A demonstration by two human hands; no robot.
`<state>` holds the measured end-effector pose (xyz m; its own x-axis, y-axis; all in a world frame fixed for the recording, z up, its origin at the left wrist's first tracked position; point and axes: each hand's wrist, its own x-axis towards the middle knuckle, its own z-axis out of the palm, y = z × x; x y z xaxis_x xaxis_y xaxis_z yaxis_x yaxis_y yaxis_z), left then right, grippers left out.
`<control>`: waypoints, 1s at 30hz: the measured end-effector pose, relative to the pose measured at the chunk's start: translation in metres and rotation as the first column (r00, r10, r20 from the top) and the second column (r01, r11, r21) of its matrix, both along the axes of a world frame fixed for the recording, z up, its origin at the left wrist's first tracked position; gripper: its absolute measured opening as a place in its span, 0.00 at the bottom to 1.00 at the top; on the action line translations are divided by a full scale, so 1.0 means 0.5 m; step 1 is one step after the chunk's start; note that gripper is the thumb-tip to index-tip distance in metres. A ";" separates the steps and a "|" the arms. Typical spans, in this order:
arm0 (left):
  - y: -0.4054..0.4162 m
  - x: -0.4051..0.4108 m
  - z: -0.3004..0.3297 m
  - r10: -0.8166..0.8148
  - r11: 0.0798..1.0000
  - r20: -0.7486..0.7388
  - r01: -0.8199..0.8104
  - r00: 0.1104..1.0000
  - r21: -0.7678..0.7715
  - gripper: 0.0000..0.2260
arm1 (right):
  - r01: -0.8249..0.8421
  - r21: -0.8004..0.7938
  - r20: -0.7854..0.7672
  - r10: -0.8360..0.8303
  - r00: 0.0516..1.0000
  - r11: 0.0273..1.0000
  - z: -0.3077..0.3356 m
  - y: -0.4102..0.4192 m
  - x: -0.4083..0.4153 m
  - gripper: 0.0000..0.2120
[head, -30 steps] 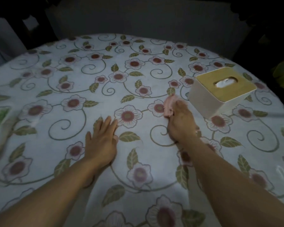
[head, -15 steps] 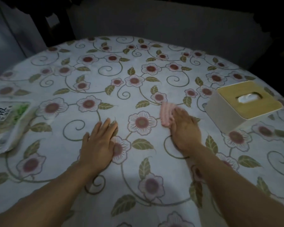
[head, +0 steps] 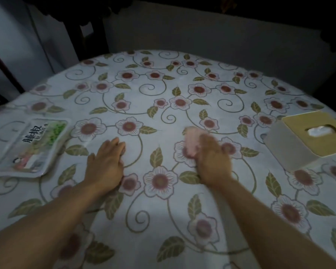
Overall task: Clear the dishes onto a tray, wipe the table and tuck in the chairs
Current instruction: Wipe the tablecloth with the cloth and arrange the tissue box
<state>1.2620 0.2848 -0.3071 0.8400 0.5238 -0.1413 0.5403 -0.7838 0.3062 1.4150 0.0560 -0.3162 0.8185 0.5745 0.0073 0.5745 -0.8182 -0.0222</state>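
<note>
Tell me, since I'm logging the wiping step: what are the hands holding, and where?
The right hand grips the pink cloth by its near end. The left hand holds nothing.

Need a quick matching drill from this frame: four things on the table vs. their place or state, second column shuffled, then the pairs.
Column A
1. left hand
2. right hand
3. tissue box
4. printed packet

Column B
a. at the table's far left edge
b. grips a pink cloth
c. lies flat on the tablecloth
d. wooden lid, tissue poking out, at the right

Pairs: 1-c, 2-b, 3-d, 4-a
</note>
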 end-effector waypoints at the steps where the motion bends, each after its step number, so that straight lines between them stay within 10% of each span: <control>1: 0.014 -0.002 -0.005 -0.003 1.000 0.009 0.003 1.000 0.004 0.23 | 0.159 -0.016 -0.018 -0.159 0.987 0.987 0.003 0.002 0.034 0.26; 5: 0.034 -0.014 -0.037 -0.050 0.999 0.056 0.049 0.997 0.017 0.23 | 0.370 0.023 -0.081 -0.368 0.926 0.929 0.000 0.075 0.089 0.30; 11: 0.053 -0.013 -0.023 -0.092 0.983 0.072 0.102 0.993 -0.155 0.25 | -0.235 0.001 -0.025 0.235 0.972 0.972 -0.008 0.234 -0.064 0.33; 16: 0.058 -0.054 -0.010 -0.153 0.964 0.143 0.180 0.978 -0.195 0.26 | -0.591 0.188 -0.198 0.620 0.759 0.784 0.017 0.155 -0.189 0.28; 24: 0.050 -0.064 -0.021 -0.108 0.979 0.148 0.131 0.983 -0.153 0.27 | 0.134 -0.051 -0.036 -0.136 0.990 0.990 0.020 0.059 -0.037 0.26; 30: 0.016 -0.080 0.000 -0.079 0.981 0.036 0.084 0.996 -0.177 0.28 | -0.318 0.193 -0.043 0.331 0.942 0.928 -0.006 0.108 -0.307 0.35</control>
